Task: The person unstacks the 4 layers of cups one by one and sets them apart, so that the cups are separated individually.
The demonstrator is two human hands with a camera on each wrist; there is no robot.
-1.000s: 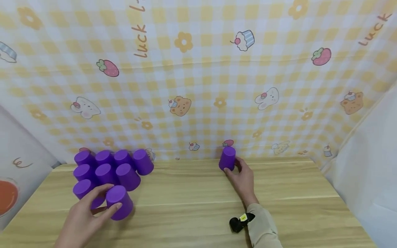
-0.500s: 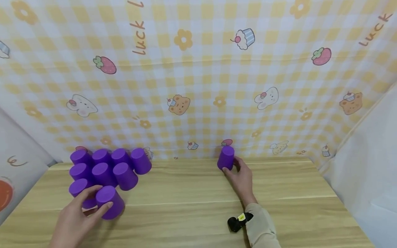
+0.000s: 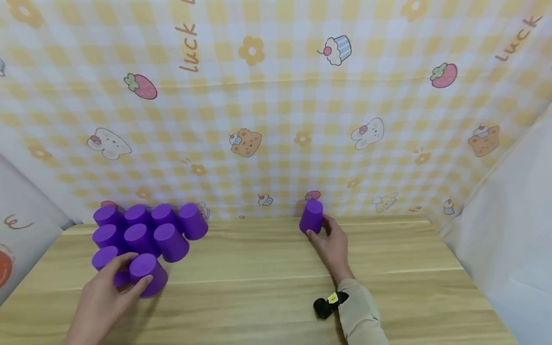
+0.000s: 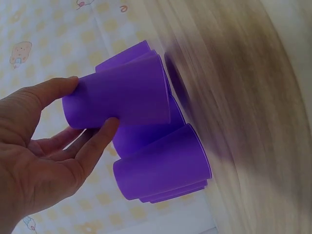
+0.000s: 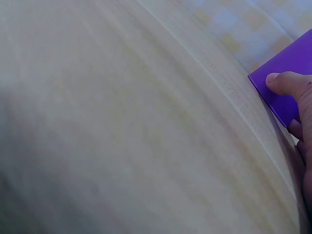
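In the head view, my left hand (image 3: 101, 297) grips a purple upside-down cup (image 3: 152, 280) between thumb and fingers. The left wrist view shows that cup (image 4: 119, 95) with its rim a little above the tabletop. Right behind and beside it stand several more purple cups (image 3: 172, 243), upside down in close rows; the hand partly hides the front left one (image 3: 105, 258). My right hand (image 3: 334, 244) holds another upside-down purple cup (image 3: 311, 218) low down, at the table's back edge. Its rim rests at the tabletop in the right wrist view, where the cup (image 5: 287, 73) is partly cut off.
A yellow checked cloth (image 3: 276, 105) with cartoon prints hangs directly behind the wooden table (image 3: 250, 297). White sheets (image 3: 513, 230) close off the sides. A black device (image 3: 329, 305) with a yellow label sits at the right sleeve's cuff.
My left hand has carried its cup leftward, closer to the grouped cups. The right hand keeps its cup in the same spot; the head view has shifted slightly.
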